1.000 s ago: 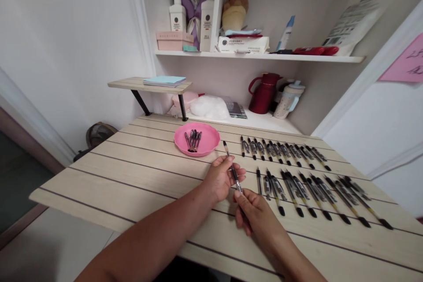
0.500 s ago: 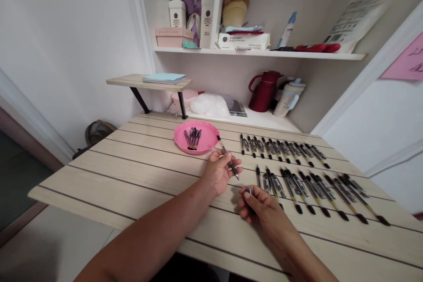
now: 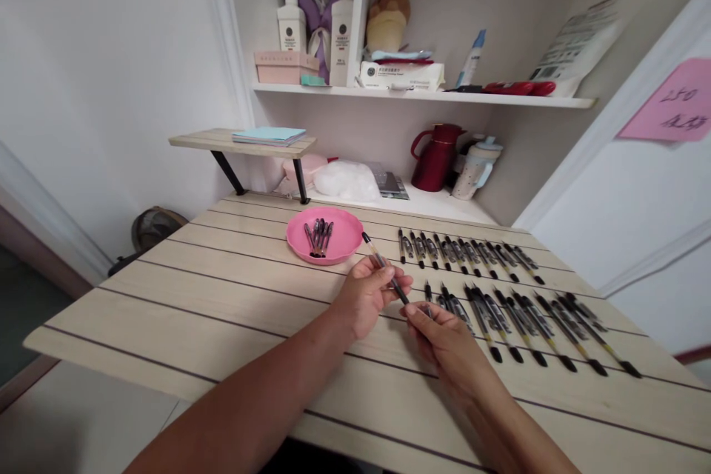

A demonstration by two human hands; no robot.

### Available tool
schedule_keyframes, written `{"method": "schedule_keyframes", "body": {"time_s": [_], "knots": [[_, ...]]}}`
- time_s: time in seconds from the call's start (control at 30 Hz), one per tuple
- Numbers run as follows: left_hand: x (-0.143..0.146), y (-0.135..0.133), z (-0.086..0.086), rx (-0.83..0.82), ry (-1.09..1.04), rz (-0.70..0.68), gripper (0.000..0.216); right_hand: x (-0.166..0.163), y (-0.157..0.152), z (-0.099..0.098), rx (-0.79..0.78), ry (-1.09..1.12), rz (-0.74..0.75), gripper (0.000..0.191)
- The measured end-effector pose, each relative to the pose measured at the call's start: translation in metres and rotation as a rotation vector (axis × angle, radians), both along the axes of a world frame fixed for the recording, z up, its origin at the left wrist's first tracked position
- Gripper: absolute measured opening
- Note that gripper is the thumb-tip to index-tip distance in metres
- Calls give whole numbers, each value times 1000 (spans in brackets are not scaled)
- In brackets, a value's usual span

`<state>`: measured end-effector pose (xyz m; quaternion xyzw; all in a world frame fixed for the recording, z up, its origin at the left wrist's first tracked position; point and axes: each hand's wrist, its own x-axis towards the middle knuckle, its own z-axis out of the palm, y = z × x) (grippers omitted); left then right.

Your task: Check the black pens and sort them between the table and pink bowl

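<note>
Left hand [image 3: 364, 296] pinches pen [image 3: 383, 266] mid-barrel between thumb and fingers, held tilted above table [image 3: 222, 289], upper end toward pink dish [image 3: 294, 241]. Right hand [image 3: 444, 337] has fingers curled at pen's lower tip; grip there cannot be told.

Risks:
- Loose pinch: pen slips, rolls.
- Right wrist just beside near row of pens [image 3: 516, 315]: nudge likely scatters the row.

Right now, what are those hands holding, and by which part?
The left hand pinches a black pen along its lower half, the upper end sticking out free. The right hand is at the pen's lower tip; whether it grips anything cannot be told.
</note>
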<state>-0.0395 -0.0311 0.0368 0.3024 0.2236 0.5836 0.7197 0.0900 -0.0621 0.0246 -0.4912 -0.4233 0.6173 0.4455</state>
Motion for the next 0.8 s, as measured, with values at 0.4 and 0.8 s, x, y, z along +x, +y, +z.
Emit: {"method": "schedule_keyframes", "body": {"time_s": [0.4,0.8], "knots": [[-25,5,3,-117,248,-743,40,69,27,25,221,-373,348,24],[5,-3,-14,-43,688,-296,17,35,48,2,-68,31,19,37]]}}
